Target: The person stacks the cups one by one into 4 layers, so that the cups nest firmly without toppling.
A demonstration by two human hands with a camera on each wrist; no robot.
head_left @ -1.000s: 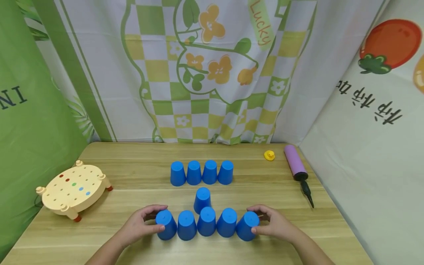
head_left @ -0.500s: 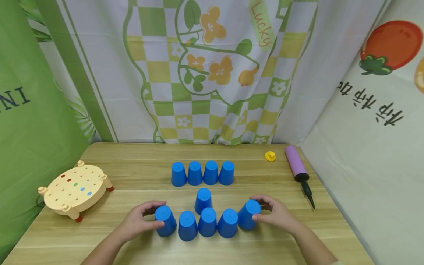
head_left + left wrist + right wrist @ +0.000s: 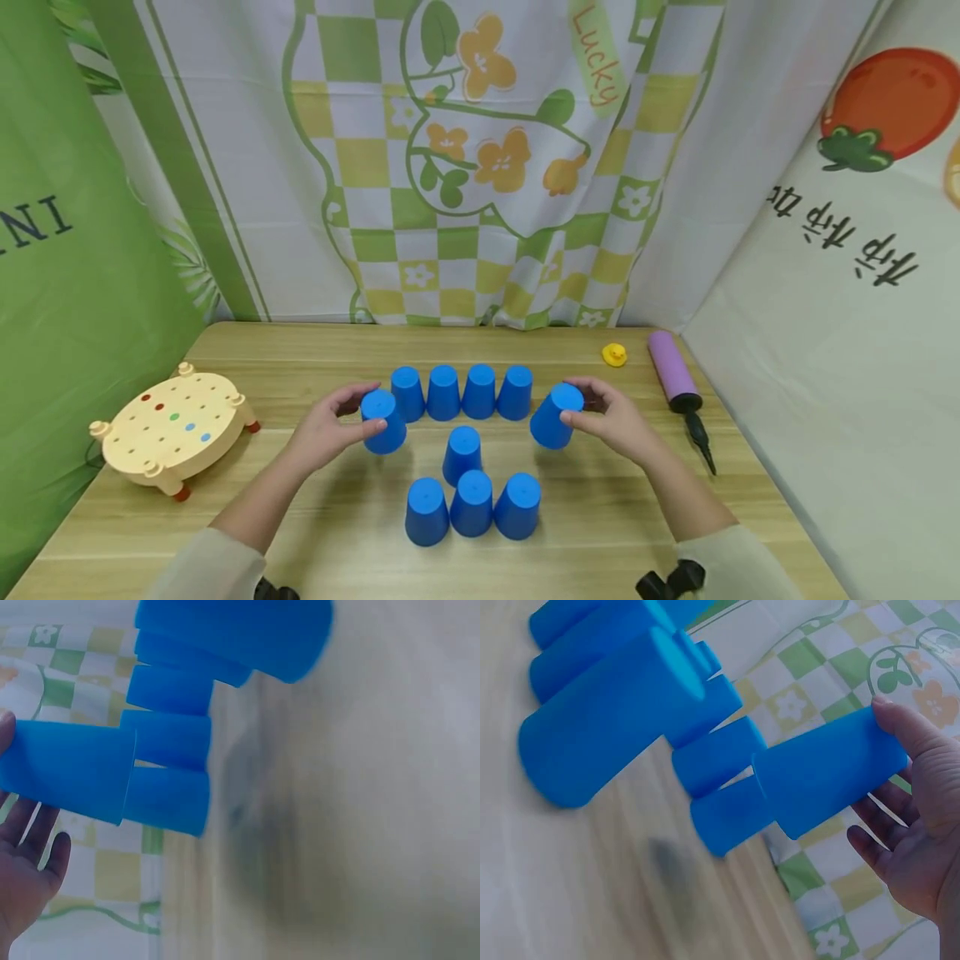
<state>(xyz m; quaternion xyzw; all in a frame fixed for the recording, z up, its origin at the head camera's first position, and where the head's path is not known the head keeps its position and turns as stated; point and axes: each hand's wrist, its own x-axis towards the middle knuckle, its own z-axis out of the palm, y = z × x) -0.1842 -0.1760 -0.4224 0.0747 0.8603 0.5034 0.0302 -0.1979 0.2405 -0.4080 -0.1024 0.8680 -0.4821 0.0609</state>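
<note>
Seen from a lone blue cup [image 3: 462,454] mid-table, the left hand [image 3: 327,433] is at 10 o'clock, gripping a raised blue cup [image 3: 378,410] between thumb and fingers, mouth down. The right hand [image 3: 621,423] is at 2 o'clock and grips a second raised cup [image 3: 553,421] likewise — thumb on the near side, fingers beyond — its closed end leaning toward 1 o'clock. Both held cups are clear of the wooden table [image 3: 300,358]. A row of four cups [image 3: 478,392] stands upside down at 12 o'clock, and a row of three cups [image 3: 472,504] at 6 o'clock; whether the lone cup touches the middle one there cannot be told. A cream board on legs [image 3: 161,433] sits at 9 o'clock, well apart — and farther out, between 2 and 3 o'clock, lie a yellow toy duck [image 3: 615,356] and a purple pump [image 3: 673,367] near it
</note>
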